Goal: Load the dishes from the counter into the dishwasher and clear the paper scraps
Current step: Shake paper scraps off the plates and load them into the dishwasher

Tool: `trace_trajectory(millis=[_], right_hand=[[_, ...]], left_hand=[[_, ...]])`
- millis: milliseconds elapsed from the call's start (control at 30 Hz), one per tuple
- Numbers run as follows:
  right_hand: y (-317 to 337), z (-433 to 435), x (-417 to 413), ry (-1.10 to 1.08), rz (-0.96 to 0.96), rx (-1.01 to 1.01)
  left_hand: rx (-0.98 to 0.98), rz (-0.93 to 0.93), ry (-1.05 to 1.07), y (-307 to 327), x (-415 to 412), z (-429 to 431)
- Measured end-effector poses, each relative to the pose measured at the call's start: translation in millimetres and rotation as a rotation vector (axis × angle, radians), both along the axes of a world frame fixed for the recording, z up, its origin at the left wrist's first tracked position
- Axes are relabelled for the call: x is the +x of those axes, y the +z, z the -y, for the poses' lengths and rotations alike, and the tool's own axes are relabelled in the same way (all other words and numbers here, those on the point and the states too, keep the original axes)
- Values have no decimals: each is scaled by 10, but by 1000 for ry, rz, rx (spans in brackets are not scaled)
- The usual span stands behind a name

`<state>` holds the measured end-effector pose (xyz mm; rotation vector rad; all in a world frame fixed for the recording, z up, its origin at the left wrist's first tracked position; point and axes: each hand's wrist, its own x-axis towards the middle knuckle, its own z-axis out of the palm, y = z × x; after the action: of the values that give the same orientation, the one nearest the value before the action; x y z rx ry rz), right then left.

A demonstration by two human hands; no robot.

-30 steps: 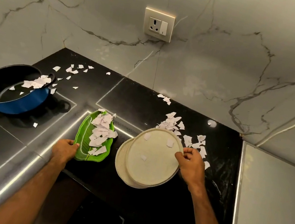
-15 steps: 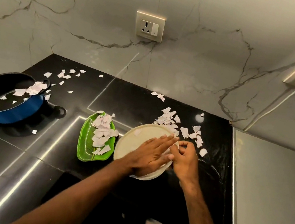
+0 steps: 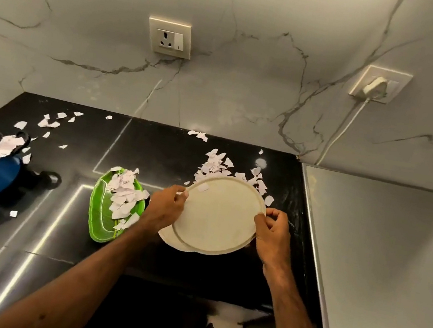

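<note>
Fingers of the left hand (image 3: 165, 208) and the right hand (image 3: 271, 237) curl on opposite edges of the top cream plate (image 3: 219, 216), which partly covers a second plate (image 3: 168, 239) over the black counter (image 3: 154, 153). Paper scraps (image 3: 216, 165) lie just behind it, and more of them fill the green plate (image 3: 99, 215) beside the left hand.

Both hands (image 3: 221, 220) grip the cream plates (image 3: 218, 215); paper scraps (image 3: 216, 165) behind.

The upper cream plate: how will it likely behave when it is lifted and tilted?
The upper cream plate looks stiff: it is flat though the left hand and right hand pinch only its rim. Probably light, since fingertip grips suffice. The loose paper scrap on it would likely slide off if tilted.
</note>
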<state>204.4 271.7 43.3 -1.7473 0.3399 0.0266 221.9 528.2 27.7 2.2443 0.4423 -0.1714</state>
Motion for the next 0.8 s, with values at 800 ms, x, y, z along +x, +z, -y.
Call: trace_trajectory(millis=[800], right_hand=[[-151,1283,-1617,-325,-68,-126]], left_hand=[[-307,295,-238,190,-487,1482]])
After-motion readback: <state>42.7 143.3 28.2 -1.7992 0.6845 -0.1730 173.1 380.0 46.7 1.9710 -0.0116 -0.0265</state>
